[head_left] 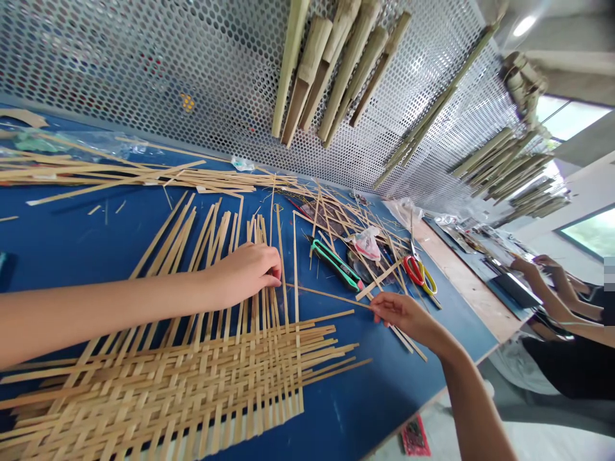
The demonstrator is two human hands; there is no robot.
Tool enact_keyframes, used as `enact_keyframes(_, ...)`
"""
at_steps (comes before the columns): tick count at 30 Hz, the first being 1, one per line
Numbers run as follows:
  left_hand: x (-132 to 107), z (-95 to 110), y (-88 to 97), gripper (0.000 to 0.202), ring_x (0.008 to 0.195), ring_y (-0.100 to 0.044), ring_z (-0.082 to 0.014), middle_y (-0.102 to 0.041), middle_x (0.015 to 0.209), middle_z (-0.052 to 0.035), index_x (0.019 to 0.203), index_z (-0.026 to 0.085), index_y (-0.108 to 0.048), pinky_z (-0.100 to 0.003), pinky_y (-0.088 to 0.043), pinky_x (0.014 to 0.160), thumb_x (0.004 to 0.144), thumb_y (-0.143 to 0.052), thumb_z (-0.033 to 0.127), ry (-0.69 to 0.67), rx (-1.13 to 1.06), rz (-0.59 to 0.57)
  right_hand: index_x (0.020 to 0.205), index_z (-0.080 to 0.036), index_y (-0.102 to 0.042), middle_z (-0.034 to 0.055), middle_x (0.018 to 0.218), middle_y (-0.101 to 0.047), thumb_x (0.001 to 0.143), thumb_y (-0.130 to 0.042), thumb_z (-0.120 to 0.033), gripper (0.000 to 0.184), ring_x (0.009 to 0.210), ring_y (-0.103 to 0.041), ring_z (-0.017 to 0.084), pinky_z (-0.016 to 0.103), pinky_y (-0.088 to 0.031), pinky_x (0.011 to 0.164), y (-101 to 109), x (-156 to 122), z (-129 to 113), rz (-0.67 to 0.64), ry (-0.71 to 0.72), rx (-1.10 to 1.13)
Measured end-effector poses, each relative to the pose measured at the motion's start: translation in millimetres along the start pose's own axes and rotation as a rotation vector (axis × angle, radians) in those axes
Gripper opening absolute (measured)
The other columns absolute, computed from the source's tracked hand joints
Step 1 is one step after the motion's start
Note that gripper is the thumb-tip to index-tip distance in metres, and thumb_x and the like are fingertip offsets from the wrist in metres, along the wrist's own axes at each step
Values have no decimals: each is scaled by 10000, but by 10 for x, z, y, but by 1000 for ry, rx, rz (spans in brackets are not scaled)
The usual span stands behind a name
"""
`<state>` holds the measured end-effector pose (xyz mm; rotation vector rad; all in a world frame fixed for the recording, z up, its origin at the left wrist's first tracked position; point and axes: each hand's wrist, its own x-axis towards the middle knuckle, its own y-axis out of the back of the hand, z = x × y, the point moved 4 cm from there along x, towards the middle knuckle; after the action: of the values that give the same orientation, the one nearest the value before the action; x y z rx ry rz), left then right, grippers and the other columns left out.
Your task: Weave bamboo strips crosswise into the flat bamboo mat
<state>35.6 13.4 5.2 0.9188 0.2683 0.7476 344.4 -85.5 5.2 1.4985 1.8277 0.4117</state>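
A woven mat of flat bamboo strips (192,378) lies on the blue table (379,397), its loose upright strips fanning toward the back. My left hand (250,272) rests on those upright strips with fingers curled, pinching one near its thumb. My right hand (401,314) is to the right of the mat and pinches the end of a thin bamboo strip (327,296) that runs leftward across the uprights.
Loose bamboo strips (120,176) lie along the back. A green utility knife (339,266), red and yellow scissors (420,272) and plastic bags lie at right. Bamboo pieces hang on the perforated metal wall (144,70). Another person's hands (538,266) work at the far right.
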Motion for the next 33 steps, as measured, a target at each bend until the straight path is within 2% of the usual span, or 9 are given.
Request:
enact_keyframes(5,2,-83,43,130,867,-604,-201,-691,903,-40,761,179,-600,-347,-366,849,873,-575,238,-28,69,1,741,-210,-610,69,709,-651,804,-591,-533,330,708,-617,249,387,-455,703,37,69,-177,164,38,-189)
enact_keyframes(9,33,-135,42,121,807,-593,-185,-698,867,-28,796,183,-593,-341,-353,836,894,-555,243,-61,98,6,857,-214,-631,125,952,-670,875,-573,-352,151,992,-573,321,449,-384,895,-5,120,-643,347,133,-337)
enact_keyframes(11,54,-144,38,130,793,-593,-178,-696,844,-18,799,188,-580,-344,-341,852,907,-532,240,-98,114,6,934,-205,-638,111,1032,-669,916,-562,-271,102,1028,-574,279,407,-394,934,-183,173,-1013,314,344,-379)
enact_keyframes(13,67,-146,35,139,785,-594,-171,-688,823,-9,797,192,-564,-348,-333,863,916,-499,222,-137,131,7,973,-184,-632,100,1053,-663,943,-555,-182,83,1029,-586,232,367,-415,945,-436,249,-1356,189,572,-377)
enact_keyframes(16,58,-148,27,132,800,-600,-172,-668,800,-4,821,197,-550,-356,-323,891,916,-460,186,-193,159,5,959,-177,-627,85,1042,-652,927,-632,-168,34,1018,-583,217,363,-428,929,-732,442,-1623,88,635,-416)
enact_keyframes(22,43,-165,18,191,862,-579,-185,-656,854,-26,863,201,-555,-366,-298,933,883,-401,89,-296,217,-20,831,-162,-636,22,853,-686,866,-694,-92,98,852,-576,174,299,-406,800,-859,725,-1574,34,570,-337)
enact_keyframes(27,167,-225,46,169,844,-586,-176,-671,803,1,805,211,-563,-346,-293,892,887,-452,112,-372,186,-92,851,-166,-630,-4,825,-669,858,-679,-74,104,788,-573,136,253,-401,727,-839,762,-1429,-37,470,-175)
enact_keyframes(30,200,-245,80,215,840,-605,-157,-692,847,19,851,221,-582,-339,-284,915,849,-451,52,-397,172,-145,853,-175,-624,-20,802,-642,841,-675,-51,134,751,-546,123,242,-390,691,-838,788,-1384,-43,440,-148)
enact_keyframes(33,164,-224,143,225,835,-592,-163,-686,880,2,881,223,-579,-341,-295,915,858,-434,53,-407,186,-116,817,-181,-600,-24,785,-618,833,-666,-49,149,737,-527,121,242,-384,676,-843,805,-1369,-47,428,-143)
